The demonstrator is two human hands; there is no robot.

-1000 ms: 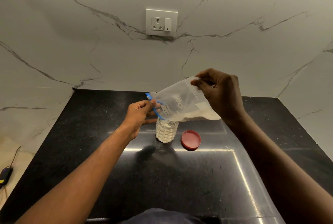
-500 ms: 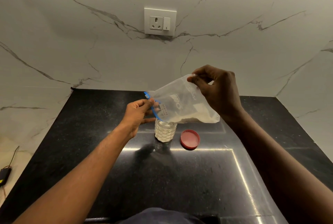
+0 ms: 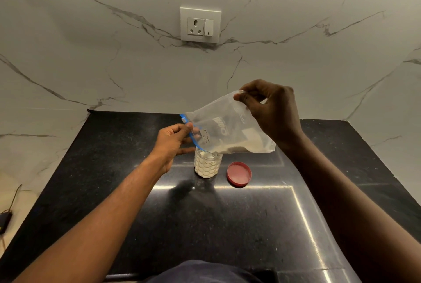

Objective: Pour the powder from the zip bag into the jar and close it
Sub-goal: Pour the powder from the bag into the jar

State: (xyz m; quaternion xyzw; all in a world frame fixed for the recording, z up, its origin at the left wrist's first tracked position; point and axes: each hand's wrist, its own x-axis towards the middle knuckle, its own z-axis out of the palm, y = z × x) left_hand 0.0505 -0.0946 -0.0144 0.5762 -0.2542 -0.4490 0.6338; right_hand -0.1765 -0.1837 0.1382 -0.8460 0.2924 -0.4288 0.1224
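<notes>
On the black worktop [image 3: 114,168], mid-pour: left hand [image 3: 173,142] pinches the mouth of the zip bag [image 3: 227,132] over the jar [image 3: 207,165], right hand [image 3: 275,114] pinches its raised corner; next, probably a steeper tilt

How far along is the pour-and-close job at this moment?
Done: the lid is off beside the jar, which looks mostly full of white powder. In hand: the left hand pinches the blue mouth of the zip bag over the jar, the right hand holds its rear corner high; powder remains inside. Left: finish pouring, fit the lid.
</notes>
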